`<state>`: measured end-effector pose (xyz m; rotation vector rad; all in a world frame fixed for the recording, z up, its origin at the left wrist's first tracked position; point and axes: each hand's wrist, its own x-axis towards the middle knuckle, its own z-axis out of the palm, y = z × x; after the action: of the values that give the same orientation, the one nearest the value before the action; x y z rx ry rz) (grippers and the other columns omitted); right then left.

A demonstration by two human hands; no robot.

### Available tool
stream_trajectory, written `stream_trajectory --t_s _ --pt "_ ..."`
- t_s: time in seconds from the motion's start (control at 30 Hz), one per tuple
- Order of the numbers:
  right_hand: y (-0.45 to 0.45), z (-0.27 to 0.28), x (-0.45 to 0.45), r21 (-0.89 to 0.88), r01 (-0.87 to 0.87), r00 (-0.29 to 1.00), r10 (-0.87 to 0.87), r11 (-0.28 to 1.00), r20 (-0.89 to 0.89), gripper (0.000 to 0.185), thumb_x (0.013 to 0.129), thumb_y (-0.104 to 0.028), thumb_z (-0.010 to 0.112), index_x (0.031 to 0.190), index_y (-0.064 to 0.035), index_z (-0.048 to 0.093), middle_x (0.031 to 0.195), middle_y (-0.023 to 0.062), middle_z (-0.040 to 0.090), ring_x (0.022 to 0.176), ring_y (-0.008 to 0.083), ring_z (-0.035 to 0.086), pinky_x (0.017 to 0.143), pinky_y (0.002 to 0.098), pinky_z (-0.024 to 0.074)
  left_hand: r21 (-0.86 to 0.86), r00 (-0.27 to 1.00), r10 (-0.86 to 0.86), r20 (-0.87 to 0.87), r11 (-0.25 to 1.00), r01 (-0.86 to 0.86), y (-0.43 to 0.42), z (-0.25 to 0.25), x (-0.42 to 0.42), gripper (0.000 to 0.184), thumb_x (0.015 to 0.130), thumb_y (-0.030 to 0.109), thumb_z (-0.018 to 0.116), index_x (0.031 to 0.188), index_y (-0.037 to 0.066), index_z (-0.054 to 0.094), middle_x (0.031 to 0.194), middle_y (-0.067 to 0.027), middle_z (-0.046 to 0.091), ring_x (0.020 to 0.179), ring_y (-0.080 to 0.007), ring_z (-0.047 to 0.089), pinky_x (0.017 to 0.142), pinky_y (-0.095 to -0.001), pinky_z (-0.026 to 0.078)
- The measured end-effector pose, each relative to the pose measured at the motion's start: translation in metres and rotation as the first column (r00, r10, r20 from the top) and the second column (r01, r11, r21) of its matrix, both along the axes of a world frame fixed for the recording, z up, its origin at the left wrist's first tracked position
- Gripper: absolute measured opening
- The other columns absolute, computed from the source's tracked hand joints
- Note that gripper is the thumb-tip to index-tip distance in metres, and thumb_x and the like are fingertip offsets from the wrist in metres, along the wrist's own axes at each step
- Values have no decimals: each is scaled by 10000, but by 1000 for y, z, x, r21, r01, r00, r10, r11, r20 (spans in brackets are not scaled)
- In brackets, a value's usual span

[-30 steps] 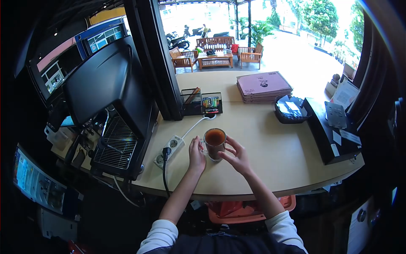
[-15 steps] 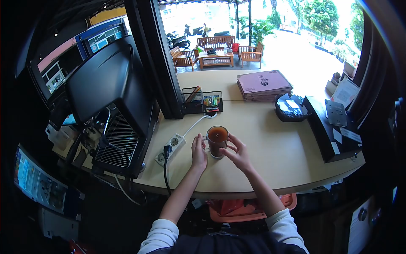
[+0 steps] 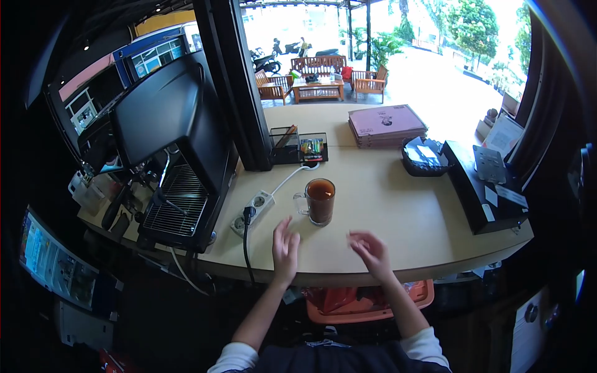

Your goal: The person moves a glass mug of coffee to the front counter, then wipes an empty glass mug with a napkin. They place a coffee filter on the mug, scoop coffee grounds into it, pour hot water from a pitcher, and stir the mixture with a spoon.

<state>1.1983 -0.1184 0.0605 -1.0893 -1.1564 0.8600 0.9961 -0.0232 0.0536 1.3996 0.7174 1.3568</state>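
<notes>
A clear glass mug [image 3: 320, 208] of reddish-brown drink stands upright on the pale wooden counter [image 3: 398, 217], its handle pointing left. My left hand [image 3: 286, 250] is just in front of the mug and to its left, fingers apart and holding nothing. On the other side, my right hand [image 3: 371, 252] hovers to the right and nearer to me, fingers loosely spread and a little blurred, also without anything in it. Neither hand touches the mug.
Left of the mug lies a white power strip [image 3: 254, 211] with a black plug. Beyond it stands a black espresso machine [image 3: 180, 155]. Pink menus [image 3: 385, 121], a black basket [image 3: 426, 163], a mesh pen holder [image 3: 286, 149] and a black cash drawer [image 3: 482, 193] line the far and right sides.
Both hands have let go of the glass mug and drawn back toward me, the right one also outward. The mug stays standing on the counter.
</notes>
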Motion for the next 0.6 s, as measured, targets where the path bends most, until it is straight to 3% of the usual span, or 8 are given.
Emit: stream_trajectory --t_s 0.13,0.17,0.27,0.33,0.37,0.43,0.57,0.6 --pt "-79 -24 -6 -121 -154 986 160 981 42 156 880 -85 633 1009 2 636 877 29 639 768 58 542 707 227 458 30 987 146 75 989 -148 -58 -50 -32 295 897 41 537 1177 3 452 1181 -132 513 1108 -208 512 976 -347 382" --pt "-93 -28 -17 -118 -174 982 164 978 -90 152 881 -94 636 997 4 646 857 23 647 747 44 539 687 217 460 101 992 128 21 986 -129 -70 -65 -40 232 887 35 544 1108 9 477 1080 -121 547 1006 -199 547 905 -333 420" --pt "-127 -97 -19 -399 -80 983 138 913 118 217 883 -186 652 1014 -13 661 941 55 661 835 105 600 746 267 488 241 930 226 -291 958 -157 -109 -123 -66 135 859 53 579 981 19 532 848 -107 608 800 -182 613 728 -305 480" --pt "-146 -180 -11 -552 14 967 128 834 219 194 854 -177 655 967 -20 659 896 87 657 809 127 614 728 281 494 85 831 175 -527 985 -153 -135 -164 -84 179 843 88 606 1000 18 558 835 -126 618 774 -189 626 720 -300 487" --pt "-162 -236 -8 -448 73 953 70 891 295 160 834 -181 640 903 -37 651 887 111 654 777 188 631 706 317 503 -91 798 74 -598 983 -160 -145 -179 -93 207 840 102 613 1024 20 565 862 -132 624 799 -202 632 731 -303 491" --pt "-195 -331 11 -507 157 709 261 847 656 156 803 -192 645 883 -58 646 908 136 654 792 260 638 707 364 510 -259 764 -18 -645 946 -196 -167 -228 -117 235 837 117 620 1047 22 572 889 -139 631 825 -215 638 741 -307 495" --pt "-228 -391 24 -825 117 619 609 554 496 164 796 -193 652 895 -61 648 909 137 656 792 262 640 707 364 512 -200 463 -116 -879 970 -138 -220 -365 -207 370 843 303 618 1093 31 594 971 -149 663 943 -314 636 819 -415 507" --pt "-223 -393 23 -859 98 625 641 502 446 167 795 -193 653 898 -62 648 910 137 657 792 262 640 708 364 513 -374 493 -229 -840 901 -219 -241 -389 -236 399 848 334 603 1116 38 595 997 -154 661 953 -323 633 827 -421 503"
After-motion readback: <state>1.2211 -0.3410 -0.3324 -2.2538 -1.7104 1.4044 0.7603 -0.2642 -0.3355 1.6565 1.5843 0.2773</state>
